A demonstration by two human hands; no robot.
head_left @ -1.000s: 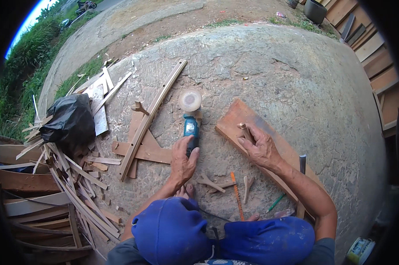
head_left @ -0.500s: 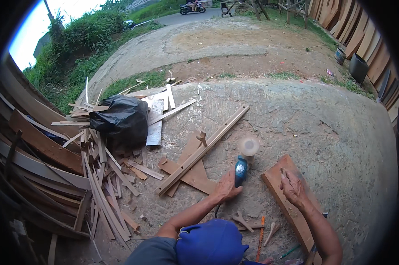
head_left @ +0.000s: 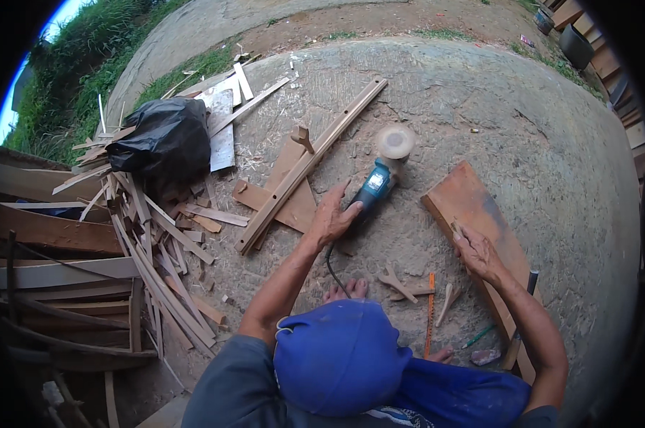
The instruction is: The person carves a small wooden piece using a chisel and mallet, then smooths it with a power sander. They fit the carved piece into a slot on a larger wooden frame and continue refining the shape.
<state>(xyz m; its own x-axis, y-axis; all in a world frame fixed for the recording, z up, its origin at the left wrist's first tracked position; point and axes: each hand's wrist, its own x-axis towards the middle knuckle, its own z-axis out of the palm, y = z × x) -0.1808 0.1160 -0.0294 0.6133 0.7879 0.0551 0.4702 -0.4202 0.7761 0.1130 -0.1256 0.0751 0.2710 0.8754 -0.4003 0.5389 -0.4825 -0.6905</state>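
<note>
Just past the smooth blue cloth over the knee (head_left: 340, 357), on rough grey concrete (head_left: 558, 178), lie a slender green pencil (head_left: 478, 337), a flat orange strip with dark markings (head_left: 430, 314), a Y-shaped piece of pale bare wood (head_left: 397, 284) and a second pale wooden piece (head_left: 447, 304) with a slim stem. Beyond them the hands are well apart. The right hand (head_left: 477, 253) is closed on a small brown piece of wood (head_left: 456, 228), mostly hidden by the fingers, over the left edge of a thick, red-brown wooden plank (head_left: 472, 200); whether it rests on the plank I cannot tell. The left hand (head_left: 333, 217) is at the rear of a teal-and-black angle grinder (head_left: 374, 187); how tightly it grips is unclear. The grinder's long axis slants away and rightward from that hand, the nearer one, so its round, pale disc (head_left: 396, 142) lies ahead and to the left of the wood in the right hand. Farther left, a long, straight wooden bar with dark holes (head_left: 315, 164) crosses flat brown boards, and a crumpled, glossy black plastic bag (head_left: 162, 139) sits among splintery offcuts.
</note>
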